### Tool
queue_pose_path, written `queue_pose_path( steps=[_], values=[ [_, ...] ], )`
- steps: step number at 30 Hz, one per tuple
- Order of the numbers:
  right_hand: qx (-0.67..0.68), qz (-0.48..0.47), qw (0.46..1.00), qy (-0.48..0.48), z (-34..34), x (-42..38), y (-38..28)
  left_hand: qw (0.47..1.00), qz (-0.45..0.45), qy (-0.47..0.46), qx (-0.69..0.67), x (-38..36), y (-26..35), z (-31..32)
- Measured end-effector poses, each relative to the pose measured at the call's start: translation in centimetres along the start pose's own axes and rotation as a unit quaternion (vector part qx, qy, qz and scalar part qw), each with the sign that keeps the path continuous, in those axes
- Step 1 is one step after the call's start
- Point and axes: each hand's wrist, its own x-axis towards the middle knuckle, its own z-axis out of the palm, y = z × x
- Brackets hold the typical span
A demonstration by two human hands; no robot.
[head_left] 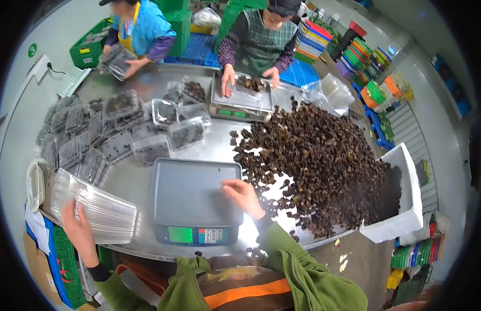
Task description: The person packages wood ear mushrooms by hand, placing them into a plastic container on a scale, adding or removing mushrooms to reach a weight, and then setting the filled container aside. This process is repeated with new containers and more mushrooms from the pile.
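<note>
My left hand (78, 228) is at the near left, its fingers stretched out against a nested stack of clear plastic containers (103, 207); I see no single container lifted from it. My right hand (243, 198) hovers over the right side of a grey weighing scale (196, 194), fingers extended and nothing visible in them. The scale's platform is bare, and its display (180, 235) glows green. Just right of the scale, a large heap of dark brown, wood-ear-like mushrooms (313, 160) spreads over the metal table (219, 140).
Filled clear clamshell boxes (116, 145) are piled at the left. Across the table, one co-worker (263, 41) handles a tray on a second scale (240, 103); another person (142, 31) holds a box. A white foam box (393, 223) with mushrooms tips at the right edge.
</note>
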Motion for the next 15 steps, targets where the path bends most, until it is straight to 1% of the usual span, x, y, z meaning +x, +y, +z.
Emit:
queue_pose_path(
  steps=[1,2,3,4,5,6,7,8,9,10,12,13,15],
  values=[
    [0.018,0.015,0.999,0.037,-1.2,-1.1,2.2,0.993,-0.063,-0.099,-0.023,-0.7,-1.7,-0.6],
    [0.036,0.029,0.996,0.076,-2.2,-2.1,4.1,0.992,-0.056,-0.109,-0.024,-1.0,-2.3,-1.4],
    [0.037,0.049,0.995,0.084,-3.1,-3.1,5.4,0.979,-0.097,-0.178,0.003,-0.8,-2.5,-1.9],
    [0.083,0.066,0.99,0.093,-3.6,-3.6,7.3,0.959,-0.128,-0.251,0.03,-0.4,-2.7,-2.1],
    [-0.002,0.046,0.995,0.085,-4.5,-4.7,7.5,0.958,-0.108,-0.266,-0.013,-0.5,-5.1,-1.8],
    [-0.001,-0.028,0.994,0.101,-5.1,-5.3,10.6,0.95,-0.083,-0.295,-0.061,-0.6,-8.6,-0.7],
    [-0.009,0.041,0.992,0.116,-5.2,-6.6,8.4,0.957,-0.076,-0.257,-0.113,-1.4,-12.8,0.4],
    [-0.052,0.035,0.991,0.122,-5.5,-7.0,8.4,0.958,-0.079,-0.22,-0.168,-0.7,-14.9,2.7],
    [-0.018,0.01,0.991,0.133,-5.6,-7.3,10.0,0.976,-0.006,-0.198,-0.087,-0.2,-8.3,1.0],
    [-0.019,0.009,0.988,0.151,-5.7,-7.9,9.2,0.985,0.065,-0.159,-0.005,-0.5,-1.8,-1.7],
    [-0.031,0.047,0.984,0.167,-6.4,-8.9,9.6,0.987,0.023,-0.151,0.046,-0.4,-2.1,-1.3],
    [-0.024,0.06,0.982,0.176,-6.8,-9.3,10.2,0.986,0.029,-0.155,0.044,-0.6,-2.4,-0.9],
    [-0.014,0.074,0.979,0.188,-7.3,-10.0,11.3,0.988,0.016,-0.116,0.101,-0.6,-3.1,0.0]
  ],
)
